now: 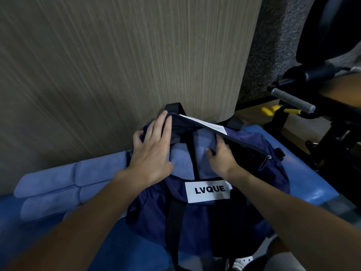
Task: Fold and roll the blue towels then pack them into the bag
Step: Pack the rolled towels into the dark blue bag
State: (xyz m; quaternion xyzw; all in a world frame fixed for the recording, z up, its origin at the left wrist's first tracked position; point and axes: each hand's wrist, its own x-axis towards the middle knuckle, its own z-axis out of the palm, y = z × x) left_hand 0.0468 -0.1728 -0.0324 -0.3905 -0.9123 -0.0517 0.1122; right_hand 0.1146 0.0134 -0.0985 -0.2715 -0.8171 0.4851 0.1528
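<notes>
Head view has the bag unzipped on the blue table, its mouth at 12 o'clock against the wall; inside it the right hand curls round the right towel, beside the left towel; the left hand lies flat, fingers straight, on the rim at 10 o'clock; the rolled towels wait at 9 o'clock, so packing seems partly done.

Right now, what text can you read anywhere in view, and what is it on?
"LVQUE": black letters on the white label on the near side of the bag.
White patch on the bag's far rim: no text can be read on it.
Nothing else is legible.
</notes>
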